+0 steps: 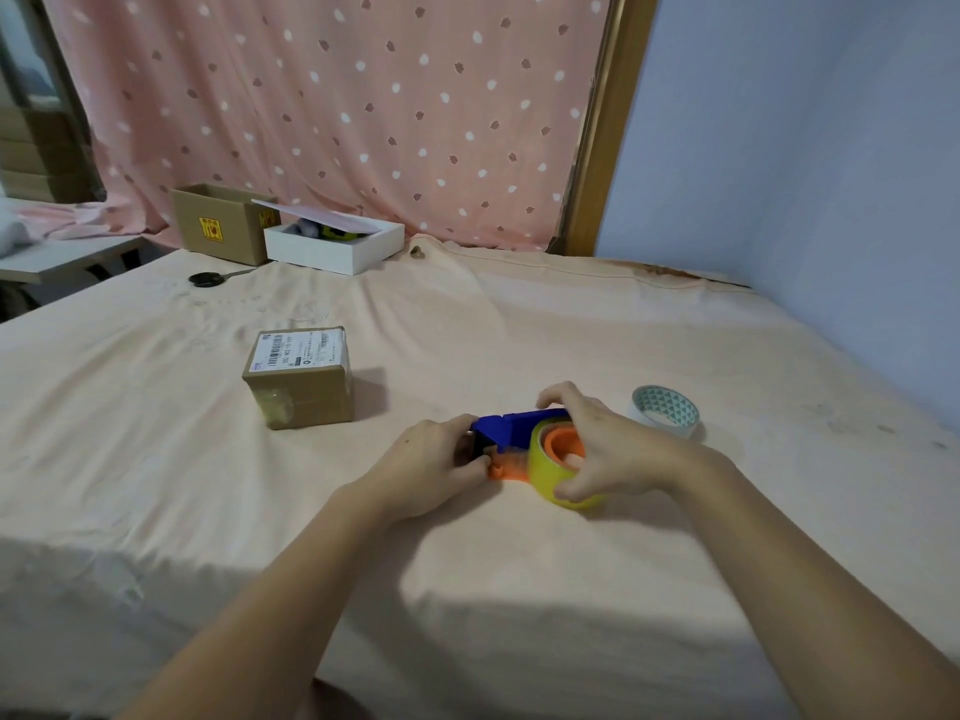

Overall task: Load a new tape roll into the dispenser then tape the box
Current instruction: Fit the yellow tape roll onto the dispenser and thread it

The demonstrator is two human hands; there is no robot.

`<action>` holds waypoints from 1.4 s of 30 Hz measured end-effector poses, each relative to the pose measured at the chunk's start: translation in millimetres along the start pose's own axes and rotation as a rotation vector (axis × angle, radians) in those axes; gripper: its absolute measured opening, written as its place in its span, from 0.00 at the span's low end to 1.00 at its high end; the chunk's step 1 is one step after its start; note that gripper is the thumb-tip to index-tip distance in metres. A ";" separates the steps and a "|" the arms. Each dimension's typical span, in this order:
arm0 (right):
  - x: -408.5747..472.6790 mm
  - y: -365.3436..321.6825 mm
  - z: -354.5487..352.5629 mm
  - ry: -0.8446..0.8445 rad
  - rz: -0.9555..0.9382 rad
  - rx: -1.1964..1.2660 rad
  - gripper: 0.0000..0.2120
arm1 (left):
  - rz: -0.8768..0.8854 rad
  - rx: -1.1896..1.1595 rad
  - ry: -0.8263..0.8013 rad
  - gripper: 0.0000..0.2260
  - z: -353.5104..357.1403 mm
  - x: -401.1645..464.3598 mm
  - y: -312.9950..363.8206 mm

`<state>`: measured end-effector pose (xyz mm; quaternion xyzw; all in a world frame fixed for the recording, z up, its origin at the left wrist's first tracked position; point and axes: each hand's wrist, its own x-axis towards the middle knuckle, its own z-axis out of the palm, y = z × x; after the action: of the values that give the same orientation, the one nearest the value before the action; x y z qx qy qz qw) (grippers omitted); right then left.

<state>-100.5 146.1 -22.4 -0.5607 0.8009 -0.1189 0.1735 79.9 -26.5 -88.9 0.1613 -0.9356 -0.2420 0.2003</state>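
Note:
A blue and orange tape dispenser [511, 427] lies on the peach cloth in front of me. A yellowish tape roll [550, 472] sits on its orange hub. My left hand [441, 462] grips the dispenser's blue front end. My right hand [602, 449] wraps around the tape roll, one finger inside the hub. The small brown cardboard box [301, 379] with a shipping label on top stands to the left, apart from both hands.
A spare tape core with a triangle pattern [667, 410] lies right of my right hand. At the back left are black scissors [208, 279], an open brown carton [221, 220] and a white box [337, 241] with a raised lid. A blue wall borders the right.

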 end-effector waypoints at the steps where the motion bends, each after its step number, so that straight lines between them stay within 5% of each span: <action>1: -5.0 3.1 -0.3 -0.004 0.021 0.044 0.43 | 0.002 -0.003 -0.002 0.19 -0.2 -0.5 0.7; 9: -17.0 15.3 32.2 0.240 -0.079 0.114 0.46 | -0.081 -0.227 -0.003 0.23 5.1 -11.4 0.1; 17: -14.3 18.6 33.4 0.259 -0.100 0.120 0.44 | -0.151 -0.508 0.089 0.31 4.2 -16.5 -8.9; 32: -15.1 24.1 32.4 0.252 -0.082 0.223 0.45 | -0.095 -0.118 0.114 0.14 10.0 3.1 6.5; 42: -17.0 35.2 21.6 0.127 -0.073 0.312 0.52 | -0.074 -0.239 -0.013 0.11 -7.3 4.8 1.0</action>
<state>-116.5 174.2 -53.2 -0.5471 0.7612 -0.2829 0.2031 78.9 -30.4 -81.1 0.1689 -0.8947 -0.3602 0.2031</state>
